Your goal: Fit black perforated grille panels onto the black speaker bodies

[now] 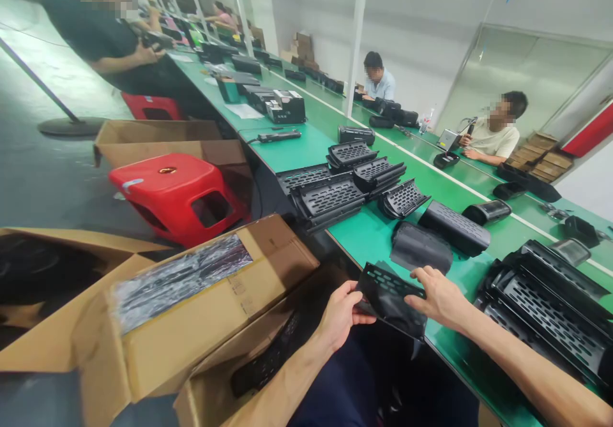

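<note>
open box (191, 325) at 9 o'clock, red stool (177, 194) behind it. left hand (341, 315) pinches the near end of a black slotted cover (390, 296), right hand (438, 299) clamps its far edge, held at the green counter (368, 235) edge. cover stacks at 12 (330, 194) and 3 (550, 306)

both hands grip one black perforated panel (390, 296) at the green table (368, 232) edge: left hand (341, 315) pinching its near-left end, right hand (438, 298) over its far-right end. just beyond the grip, curved black covers (421, 246). right of it, stacked grilles (550, 309). left and below, open cardboard box (191, 312).
</note>
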Demonstrator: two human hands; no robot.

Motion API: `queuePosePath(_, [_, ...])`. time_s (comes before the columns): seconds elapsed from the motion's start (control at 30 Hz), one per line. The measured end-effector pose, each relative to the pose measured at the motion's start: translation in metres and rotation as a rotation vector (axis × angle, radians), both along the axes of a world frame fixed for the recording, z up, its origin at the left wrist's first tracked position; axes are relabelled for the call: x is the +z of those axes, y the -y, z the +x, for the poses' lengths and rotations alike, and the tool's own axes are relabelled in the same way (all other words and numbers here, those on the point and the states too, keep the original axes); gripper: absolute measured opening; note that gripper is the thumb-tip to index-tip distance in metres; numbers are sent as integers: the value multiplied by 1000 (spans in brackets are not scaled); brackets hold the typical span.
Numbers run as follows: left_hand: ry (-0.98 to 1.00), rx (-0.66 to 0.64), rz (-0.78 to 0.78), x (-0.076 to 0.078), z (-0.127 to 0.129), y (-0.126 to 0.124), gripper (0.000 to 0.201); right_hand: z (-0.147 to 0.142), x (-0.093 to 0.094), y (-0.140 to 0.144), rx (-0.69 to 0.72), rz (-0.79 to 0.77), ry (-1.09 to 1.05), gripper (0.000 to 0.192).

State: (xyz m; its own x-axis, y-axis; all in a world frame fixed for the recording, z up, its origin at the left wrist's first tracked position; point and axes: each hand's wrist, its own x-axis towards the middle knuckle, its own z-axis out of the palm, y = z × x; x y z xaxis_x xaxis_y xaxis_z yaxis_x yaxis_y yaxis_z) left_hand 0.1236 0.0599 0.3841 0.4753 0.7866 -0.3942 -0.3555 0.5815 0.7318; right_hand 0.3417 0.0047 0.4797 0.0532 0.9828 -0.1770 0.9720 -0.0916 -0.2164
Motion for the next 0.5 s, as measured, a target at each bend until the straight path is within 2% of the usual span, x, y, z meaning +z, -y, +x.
queuePosePath(0.1, [31,-86,30,11,-14,1,15,7,5,-3,-14,-95,-197,8])
queuePosePath(0.2, [17,-272,108,26,-29,-4,26,7,18,-2,13,-160,-402,13])
queuePosePath(0.27, [-26,-316,171,34,-35,-8,31,4,25,0,5,-172,-514,14])
queuePosePath(0.37, [0,-321,183,41,-40,-10,27,1,26,8,-113,-103,-671,17])
queuePosePath(0.5, [137,-368,126,43,-45,-4,22,-1,15,25,-314,18,-916,47])
